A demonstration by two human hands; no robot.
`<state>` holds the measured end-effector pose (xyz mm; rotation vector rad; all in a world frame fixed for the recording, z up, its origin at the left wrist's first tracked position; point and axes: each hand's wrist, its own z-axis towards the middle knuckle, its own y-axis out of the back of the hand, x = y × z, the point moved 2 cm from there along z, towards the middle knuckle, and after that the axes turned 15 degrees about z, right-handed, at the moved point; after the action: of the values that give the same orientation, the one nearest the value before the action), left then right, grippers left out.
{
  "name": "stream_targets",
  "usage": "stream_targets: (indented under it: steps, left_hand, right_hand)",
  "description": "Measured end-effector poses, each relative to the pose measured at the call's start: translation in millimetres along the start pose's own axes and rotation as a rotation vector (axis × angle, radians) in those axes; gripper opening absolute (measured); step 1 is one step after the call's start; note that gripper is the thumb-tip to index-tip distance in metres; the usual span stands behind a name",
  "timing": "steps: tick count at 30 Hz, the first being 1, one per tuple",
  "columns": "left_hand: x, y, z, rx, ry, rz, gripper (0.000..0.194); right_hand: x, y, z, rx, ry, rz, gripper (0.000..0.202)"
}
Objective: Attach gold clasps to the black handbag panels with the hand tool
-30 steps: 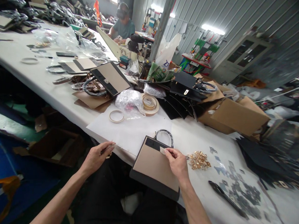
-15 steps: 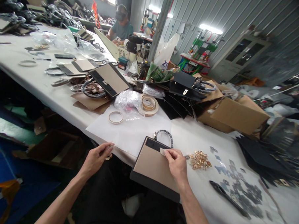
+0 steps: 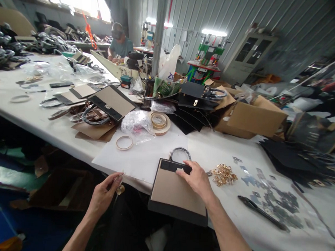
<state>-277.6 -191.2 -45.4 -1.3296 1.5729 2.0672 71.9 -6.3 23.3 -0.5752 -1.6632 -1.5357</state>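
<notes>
A handbag (image 3: 173, 192) with a beige front panel, black borders and a plastic-wrapped handle (image 3: 180, 153) lies tilted at the table's near edge. My right hand (image 3: 197, 179) grips its upper right part, thumb on the front and fingers at the top edge. By the thumb, a small pale piece (image 3: 180, 170), like tape or paper, sits where the beige panel meets the black band. Left of the bag, my left hand (image 3: 105, 193) is closed in a pinch, apart from the bag. A small tan-gold scrap (image 3: 120, 190) shows under its fingers; what the fingertips pinch is too small to name.
Right of the bag lie a heap of gold fittings (image 3: 224, 174), scattered dark metal plates (image 3: 282, 202) and a black pen-like tool (image 3: 262, 213). Tape rolls (image 3: 159, 123), a thin ring (image 3: 124, 143), more handbags (image 3: 113, 102) and cardboard boxes (image 3: 253, 116) stand behind. A co-worker (image 3: 120, 42) sits beyond.
My right hand has gone from pinching the pale piece to gripping the bag, thumb beside that piece. My left hand stays pinched, slightly lower in view. The camera view has shifted.
</notes>
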Motion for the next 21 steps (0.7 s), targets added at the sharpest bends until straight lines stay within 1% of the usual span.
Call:
stream_targets:
  steps: [3,5,8,11,14,17,19,21]
  left_hand:
    - [-0.1,1.7,0.5,-0.007,-0.008,0.017,0.053]
    - [-0.5,0.8,1.5,-0.009,0.008,0.017,0.055]
    - [-3.1,-3.3,3.6,-0.005,0.042,0.005,0.058]
    - [-6.8,-7.1,6.0,-0.007,0.072,-0.010,0.060]
    - [-6.6,-7.1,9.9,-0.028,0.132,-0.010,0.062]
    - [-1.0,-5.2,17.6,-0.066,0.180,-0.011,0.061]
    - [3.7,-5.4,24.5,-0.088,0.185,-0.030,0.056]
    - [6.1,-6.3,29.8,-0.103,0.192,-0.058,0.053]
  right_hand:
    - [-4.4,4.3,12.7,0.115,-0.115,0.104,0.039]
    - [-11.9,4.8,18.7,0.142,-0.161,0.216,0.035]
    - [-24.5,2.5,23.3,0.129,-0.186,0.351,0.033]
    - [-30.1,-0.1,21.5,0.094,-0.169,0.342,0.030]
    - [-27.2,-2.4,13.0,0.024,-0.096,0.312,0.025]
    - [-23.5,-8.4,2.1,-0.082,0.069,0.315,0.022]
    - [-24.9,-14.5,-3.0,-0.159,0.171,0.288,0.024]
    - [-28.9,-19.9,-6.0,-0.216,0.238,0.255,0.029]
